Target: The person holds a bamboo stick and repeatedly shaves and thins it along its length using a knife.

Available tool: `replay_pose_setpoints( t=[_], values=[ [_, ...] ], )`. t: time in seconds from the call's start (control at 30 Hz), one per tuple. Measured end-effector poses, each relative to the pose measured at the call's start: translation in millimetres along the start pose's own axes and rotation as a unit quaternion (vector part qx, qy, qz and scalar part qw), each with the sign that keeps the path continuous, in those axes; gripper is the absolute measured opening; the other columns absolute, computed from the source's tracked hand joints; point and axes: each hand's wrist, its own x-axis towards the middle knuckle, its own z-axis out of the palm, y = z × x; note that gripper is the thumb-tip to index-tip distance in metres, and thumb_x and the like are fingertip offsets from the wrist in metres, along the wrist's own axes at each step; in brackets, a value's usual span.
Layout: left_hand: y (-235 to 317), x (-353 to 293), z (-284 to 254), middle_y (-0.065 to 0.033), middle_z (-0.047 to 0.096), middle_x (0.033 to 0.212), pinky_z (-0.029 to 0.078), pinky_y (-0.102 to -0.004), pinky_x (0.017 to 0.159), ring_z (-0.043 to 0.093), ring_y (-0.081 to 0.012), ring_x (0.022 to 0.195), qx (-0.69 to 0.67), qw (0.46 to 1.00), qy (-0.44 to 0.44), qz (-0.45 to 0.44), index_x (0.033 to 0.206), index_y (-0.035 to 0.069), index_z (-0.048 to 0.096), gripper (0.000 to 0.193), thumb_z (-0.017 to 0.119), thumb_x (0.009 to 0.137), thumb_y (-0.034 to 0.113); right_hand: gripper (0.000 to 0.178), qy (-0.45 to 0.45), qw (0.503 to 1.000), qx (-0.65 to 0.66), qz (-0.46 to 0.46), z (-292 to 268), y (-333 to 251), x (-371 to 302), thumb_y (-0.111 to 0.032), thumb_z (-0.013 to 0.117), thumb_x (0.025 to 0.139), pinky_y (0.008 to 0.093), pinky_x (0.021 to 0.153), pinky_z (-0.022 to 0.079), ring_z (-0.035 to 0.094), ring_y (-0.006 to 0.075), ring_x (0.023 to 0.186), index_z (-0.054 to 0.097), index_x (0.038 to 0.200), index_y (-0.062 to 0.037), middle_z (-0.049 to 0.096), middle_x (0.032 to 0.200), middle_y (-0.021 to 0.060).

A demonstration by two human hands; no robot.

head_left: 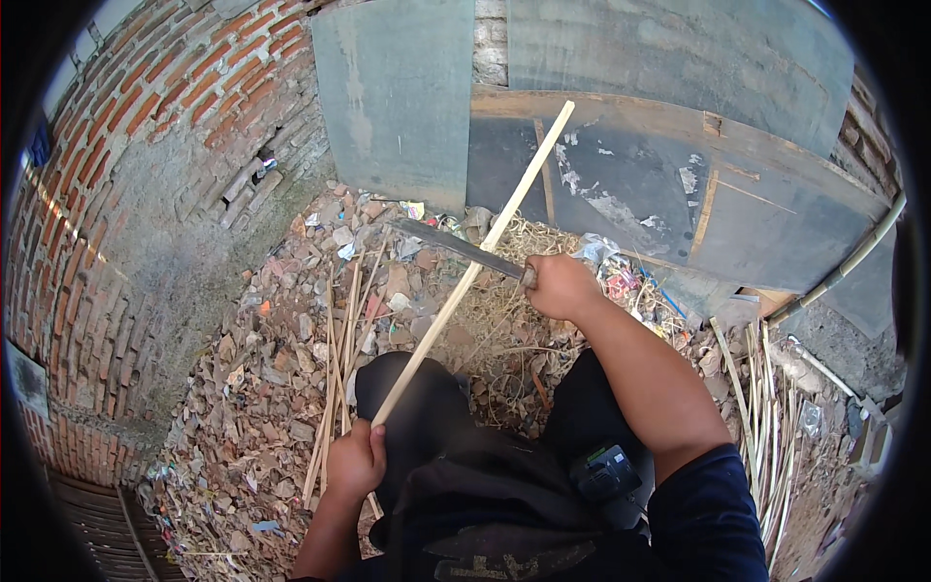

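The left hand point(355, 462) grips the lower end of a long pale bamboo strip point(475, 264), which slants up and to the right across the view. The right hand point(558, 285) holds the handle of a dark-bladed knife point(456, 246), its blade lying against the strip near its middle. Below are the person's dark-clad knees. More split bamboo strips point(339, 359) lie on the rubble-strewn ground point(252, 388) to the left, another bundle point(766, 427) to the right. A brick wall point(145, 145) curves on the left; grey boards point(679, 165) lean behind.
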Motion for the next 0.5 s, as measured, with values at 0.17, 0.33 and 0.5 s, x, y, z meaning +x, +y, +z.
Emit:
replay_pose_setpoints(
  t=[0.17,0.33,0.5],
  values=[
    [-6.4,-5.3,-2.2,-0.0244,0.061,0.062,0.047,-0.059,0.054,0.061,-0.0493,0.06,-0.008,1.0,-0.01,-0.003,0.086,0.004,0.051,0.03,0.053,0.103,0.029,0.035,-0.086,0.986,0.125,-0.069,-4.3,5.7,-1.3,-0.028,0.071,0.086,0.0484,0.087,0.057,0.07,0.0357,0.1,0.069,0.115,-0.0084,0.072,0.1,0.0196],
    [3.1,0.6,-7.1,-0.0253,0.061,0.063,0.047,-0.0595,0.055,0.062,-0.05,0.061,0.023,0.999,-0.03,-0.015,0.088,0.004,0.052,0.032,0.052,0.104,0.032,0.032,-0.084,0.977,-0.108,-0.161,-7.1,-20.7,-21.0,-0.018,0.068,0.081,0.0469,0.083,0.058,0.072,0.0329,0.098,0.07,0.112,-0.0122,0.073,0.095,0.0159],
    [-2.7,-3.8,-5.0,-0.0255,0.062,0.064,0.047,-0.0593,0.055,0.062,-0.0499,0.061,0.023,0.999,-0.031,-0.024,0.088,0.004,0.052,0.031,0.052,0.104,0.031,0.031,-0.065,0.967,-0.142,-0.201,-9.3,-34.6,-17.6,-0.017,0.067,0.08,0.048,0.08,0.059,0.073,0.0337,0.094,0.07,0.111,-0.0113,0.074,0.098,0.0152]
  ],
)
